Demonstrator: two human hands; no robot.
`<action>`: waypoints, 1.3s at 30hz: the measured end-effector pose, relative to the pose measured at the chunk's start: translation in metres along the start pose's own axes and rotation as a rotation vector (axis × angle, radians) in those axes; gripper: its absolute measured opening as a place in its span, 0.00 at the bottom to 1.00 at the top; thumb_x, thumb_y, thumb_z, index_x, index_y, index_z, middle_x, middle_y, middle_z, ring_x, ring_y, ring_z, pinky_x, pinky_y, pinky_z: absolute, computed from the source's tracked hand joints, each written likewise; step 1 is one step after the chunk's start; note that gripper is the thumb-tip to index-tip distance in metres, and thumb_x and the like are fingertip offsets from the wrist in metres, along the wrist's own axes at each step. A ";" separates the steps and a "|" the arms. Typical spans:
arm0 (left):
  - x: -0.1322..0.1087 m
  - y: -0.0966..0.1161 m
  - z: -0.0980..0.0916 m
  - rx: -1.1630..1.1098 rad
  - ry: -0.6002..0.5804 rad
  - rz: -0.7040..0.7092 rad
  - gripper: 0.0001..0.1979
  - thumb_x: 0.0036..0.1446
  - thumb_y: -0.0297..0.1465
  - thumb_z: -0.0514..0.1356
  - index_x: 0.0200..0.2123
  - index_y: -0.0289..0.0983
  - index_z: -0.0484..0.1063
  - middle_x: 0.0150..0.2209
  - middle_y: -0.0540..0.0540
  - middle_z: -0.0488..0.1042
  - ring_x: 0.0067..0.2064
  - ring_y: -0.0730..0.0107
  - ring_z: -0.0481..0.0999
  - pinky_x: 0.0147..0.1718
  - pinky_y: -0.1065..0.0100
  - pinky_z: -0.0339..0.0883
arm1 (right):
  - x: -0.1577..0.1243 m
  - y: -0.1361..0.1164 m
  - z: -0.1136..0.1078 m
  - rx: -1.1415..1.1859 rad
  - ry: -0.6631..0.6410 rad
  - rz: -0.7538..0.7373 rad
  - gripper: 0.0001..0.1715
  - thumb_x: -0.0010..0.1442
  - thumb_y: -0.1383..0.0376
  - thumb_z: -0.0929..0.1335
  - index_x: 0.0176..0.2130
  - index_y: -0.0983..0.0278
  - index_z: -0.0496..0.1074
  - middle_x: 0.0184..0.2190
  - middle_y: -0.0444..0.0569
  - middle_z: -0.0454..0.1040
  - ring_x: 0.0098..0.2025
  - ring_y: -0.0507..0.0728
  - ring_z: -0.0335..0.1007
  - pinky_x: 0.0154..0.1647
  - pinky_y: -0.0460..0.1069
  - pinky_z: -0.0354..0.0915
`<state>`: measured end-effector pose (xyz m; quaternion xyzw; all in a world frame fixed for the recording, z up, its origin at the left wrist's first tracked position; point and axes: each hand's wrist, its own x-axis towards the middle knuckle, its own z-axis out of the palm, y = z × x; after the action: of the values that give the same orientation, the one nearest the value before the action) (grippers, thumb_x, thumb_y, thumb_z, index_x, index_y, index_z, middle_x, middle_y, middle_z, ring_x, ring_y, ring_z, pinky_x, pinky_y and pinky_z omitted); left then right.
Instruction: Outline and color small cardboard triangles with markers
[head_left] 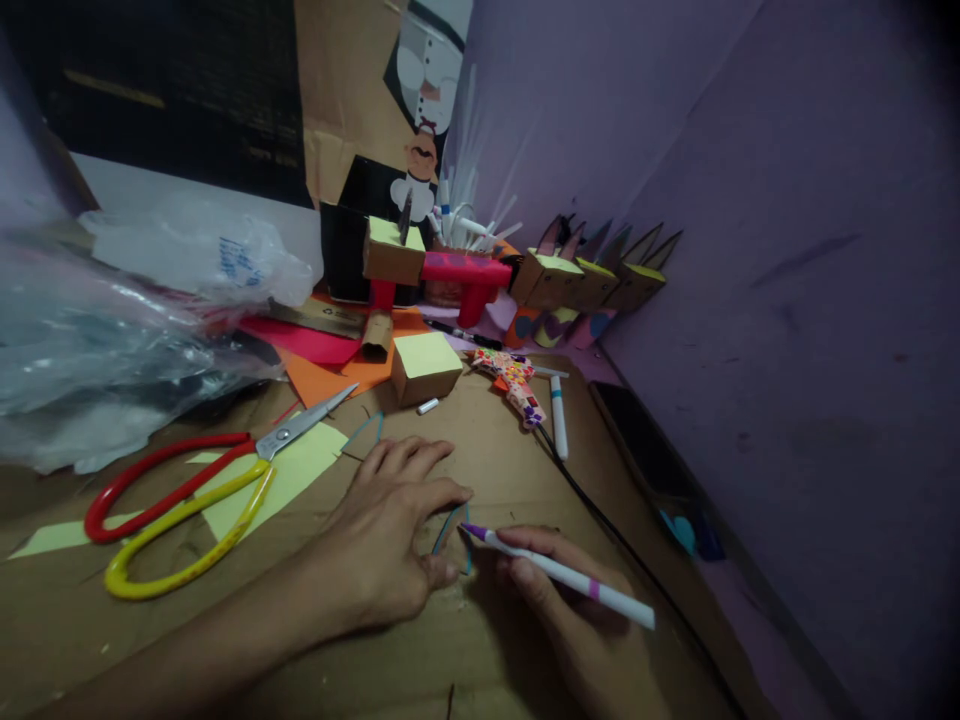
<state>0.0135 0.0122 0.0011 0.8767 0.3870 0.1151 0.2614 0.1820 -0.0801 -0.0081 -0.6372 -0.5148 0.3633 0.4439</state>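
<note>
Purple marker [577, 581] met a blue-edged piece [454, 545] in front of the box

The piece lay flat on the cardboard [510, 470], on the near side of the box [427, 380]. The right hand [592, 640] gripped the marker between thumb and fingers, its uncapped tip at the piece's upper part, touching or almost so. The left hand [386, 530] was spread and loose, clasping nothing; its thumb and forefinger framed the piece, but how firmly they pressed could not be told.

The step in hand seemed to be colouring or drawing inside the blue edge, probably at an early stage, since no purple fill could be made out. The next move called for light, short strokes kept within the border, with the left fingertips steadying so small a piece without covering it.

A second piece [364, 438], also edged in blue, lay to the near left of the box. Farther left were the scissors [279, 438], partly over green paper [307, 465]. The glue gun [514, 385] rested to the right of the box, and beyond it on that side lay a spare pen [559, 420].
</note>
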 end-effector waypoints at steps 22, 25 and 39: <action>0.001 -0.004 0.000 -0.012 0.003 -0.002 0.26 0.36 0.36 0.65 0.45 0.51 0.68 0.58 0.50 0.56 0.58 0.53 0.52 0.54 0.48 0.45 | -0.003 0.001 -0.004 -0.073 -0.026 -0.051 0.09 0.53 0.60 0.67 0.32 0.59 0.76 0.27 0.48 0.77 0.29 0.57 0.73 0.32 0.48 0.68; 0.001 0.000 -0.004 -0.003 -0.026 -0.021 0.27 0.37 0.36 0.65 0.45 0.51 0.68 0.58 0.49 0.55 0.58 0.53 0.51 0.54 0.48 0.44 | -0.001 -0.001 -0.003 -0.013 -0.081 -0.073 0.12 0.55 0.61 0.65 0.38 0.59 0.75 0.31 0.49 0.77 0.33 0.57 0.73 0.34 0.49 0.68; 0.001 -0.002 -0.003 0.024 -0.027 -0.015 0.28 0.36 0.39 0.65 0.46 0.51 0.68 0.58 0.49 0.56 0.57 0.52 0.52 0.53 0.48 0.46 | -0.001 0.000 -0.003 -0.027 -0.101 -0.064 0.12 0.56 0.60 0.64 0.38 0.60 0.75 0.31 0.50 0.77 0.34 0.58 0.73 0.35 0.50 0.67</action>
<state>0.0116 0.0150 0.0029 0.8784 0.3912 0.0967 0.2569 0.1841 -0.0816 -0.0068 -0.6073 -0.5616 0.3736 0.4198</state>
